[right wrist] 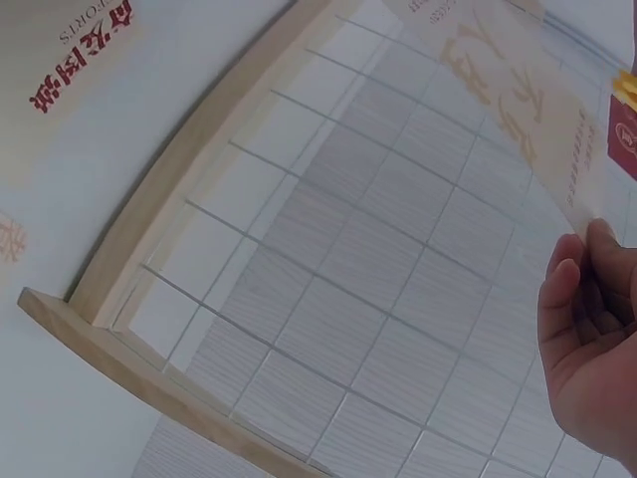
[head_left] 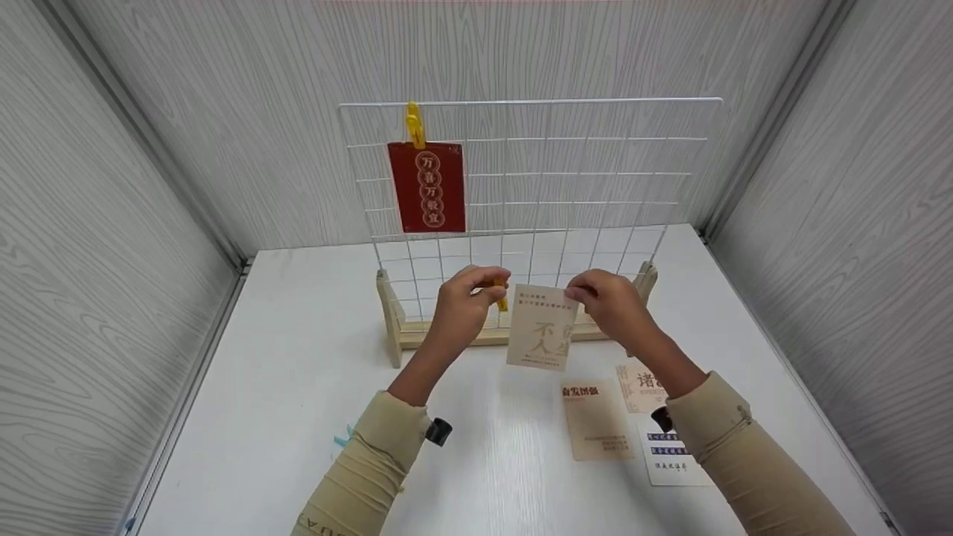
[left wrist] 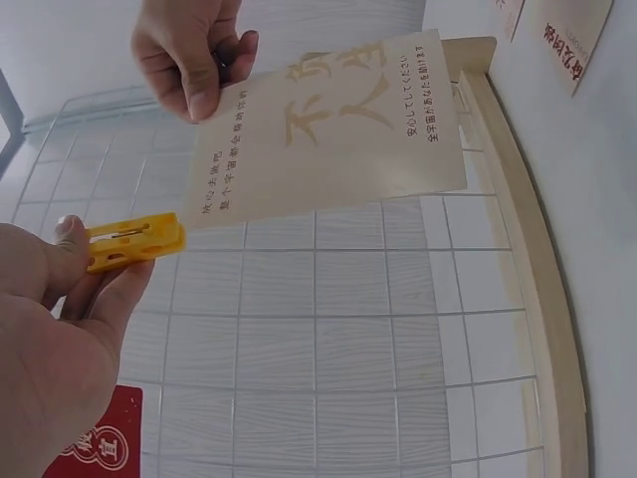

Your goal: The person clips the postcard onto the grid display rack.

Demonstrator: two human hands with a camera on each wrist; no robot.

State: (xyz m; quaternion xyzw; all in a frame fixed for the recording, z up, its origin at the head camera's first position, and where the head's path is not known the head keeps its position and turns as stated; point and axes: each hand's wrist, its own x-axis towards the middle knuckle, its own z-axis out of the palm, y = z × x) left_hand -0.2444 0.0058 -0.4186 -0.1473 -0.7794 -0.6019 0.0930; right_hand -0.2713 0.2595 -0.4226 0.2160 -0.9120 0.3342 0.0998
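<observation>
My right hand (head_left: 607, 298) pinches a cream card (head_left: 542, 327) with gold and dark characters by its upper right corner, upright in front of the wire grid. Between thumb and fingers my left hand (head_left: 469, 301) holds a yellow clothespin (left wrist: 134, 242). The clothespin's tip is right at the card's upper left corner in the left wrist view. In the right wrist view, the right hand (right wrist: 597, 339) has thumb and forefinger on the card's corner. Behind the hands stands the white wire grid (head_left: 588, 175) in a wooden base (head_left: 461, 339).
A red card (head_left: 428, 186) hangs high on the grid's left side from another yellow clothespin (head_left: 415, 125). On the white table at right lie several cards, among them a beige one (head_left: 595, 420) and a white one with blue bands (head_left: 674, 469). Something blue (head_left: 342, 438) shows beside the left sleeve.
</observation>
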